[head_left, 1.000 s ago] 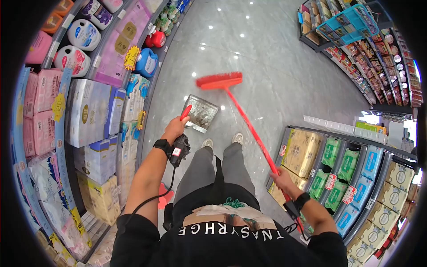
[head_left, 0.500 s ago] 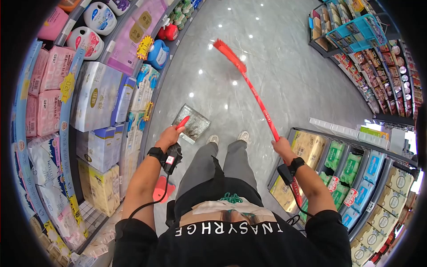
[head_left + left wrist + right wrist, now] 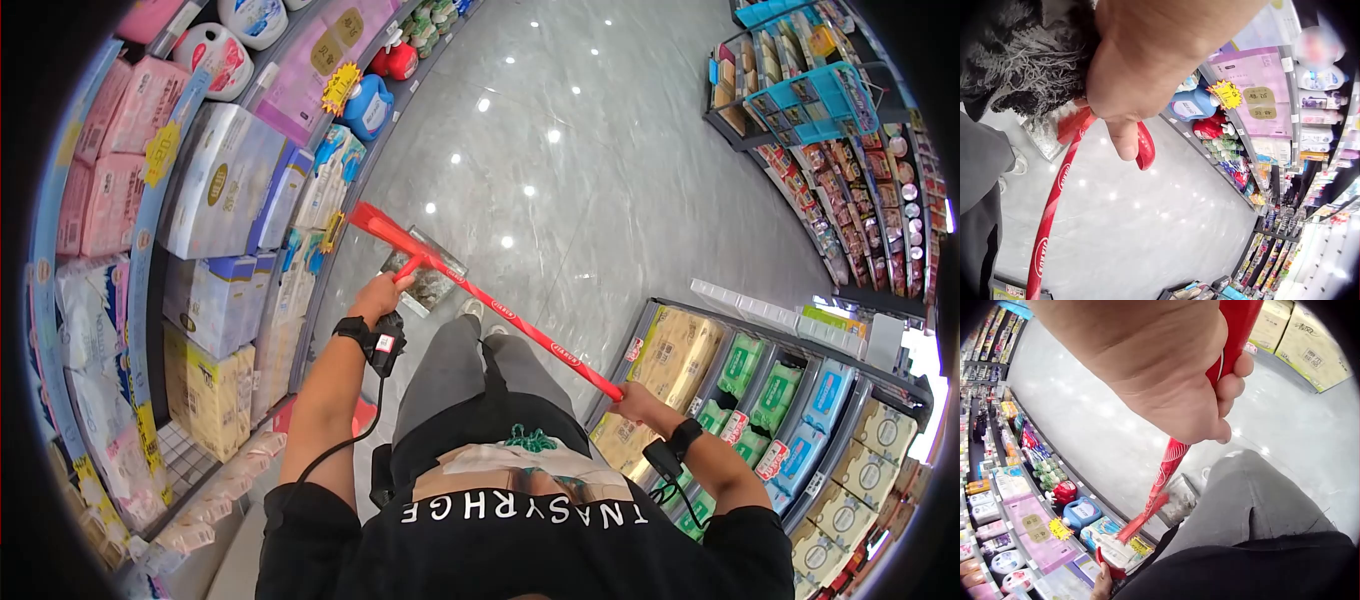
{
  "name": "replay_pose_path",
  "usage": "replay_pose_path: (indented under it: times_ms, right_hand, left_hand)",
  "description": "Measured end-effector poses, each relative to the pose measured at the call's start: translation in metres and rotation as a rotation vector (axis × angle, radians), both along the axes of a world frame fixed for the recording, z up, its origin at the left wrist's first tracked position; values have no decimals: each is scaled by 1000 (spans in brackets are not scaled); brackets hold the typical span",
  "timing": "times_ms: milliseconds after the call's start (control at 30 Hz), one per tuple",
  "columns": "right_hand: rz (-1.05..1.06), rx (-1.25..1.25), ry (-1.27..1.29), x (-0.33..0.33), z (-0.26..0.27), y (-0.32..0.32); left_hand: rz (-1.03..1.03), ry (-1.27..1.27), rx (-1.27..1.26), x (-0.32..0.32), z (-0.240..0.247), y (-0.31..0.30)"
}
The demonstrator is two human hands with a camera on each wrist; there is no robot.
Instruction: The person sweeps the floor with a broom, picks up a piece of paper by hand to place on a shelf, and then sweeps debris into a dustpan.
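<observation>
In the head view my left hand grips the red handle of a metal dustpan low over the floor, left of my feet. The same handle's red end sticks out beyond my thumb in the left wrist view. My right hand holds a red broom near the upper end of its stick, fingers wrapped round it in the right wrist view. The stick slants across my legs to the left. Its red bristle head overlaps the dustpan's far edge. Greyish debris lies in the pan, partly hidden by the broom.
Shelves of tissue packs and detergent bottles run close along my left. A low shelf with wipes and paper packs stands near my right elbow. Farther right is a rack with a blue basket. Shiny grey floor stretches ahead.
The broom head has swung from the floor ahead, back and left to the dustpan, its stick now lying more sideways. My right hand has moved down slightly; the left hand still holds the dustpan.
</observation>
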State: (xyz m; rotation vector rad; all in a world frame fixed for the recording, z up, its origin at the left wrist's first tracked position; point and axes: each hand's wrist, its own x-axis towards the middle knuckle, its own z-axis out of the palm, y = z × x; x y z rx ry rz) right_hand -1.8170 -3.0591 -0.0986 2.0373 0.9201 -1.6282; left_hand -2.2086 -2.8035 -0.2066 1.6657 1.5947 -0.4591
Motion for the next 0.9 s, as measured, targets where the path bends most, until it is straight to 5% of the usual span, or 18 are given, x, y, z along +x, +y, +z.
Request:
replay_pose_path:
  times_ms: [100,133,367,467,633,900]
  right_hand:
    - [86,102,-81,23,-5,7]
    - [260,326,-111,35,-24,2]
    - [307,568,-202,41,-79,66]
    - [133,270,-151,17,-57,74]
    - [294,93,-49,19,-63,16]
    - [421,145,30,10,-2,-23]
  left_hand:
    - [29,-8,-5,-18,-10,-19]
    - [39,-10,5,-22,-6,-27]
    - [233,-39,35,-43,4,-96]
    - [294,3,5,-43,10,-111]
    - [350,15,-16,-46,3,-137]
    - [363,2,-65,-75,-8,-179]
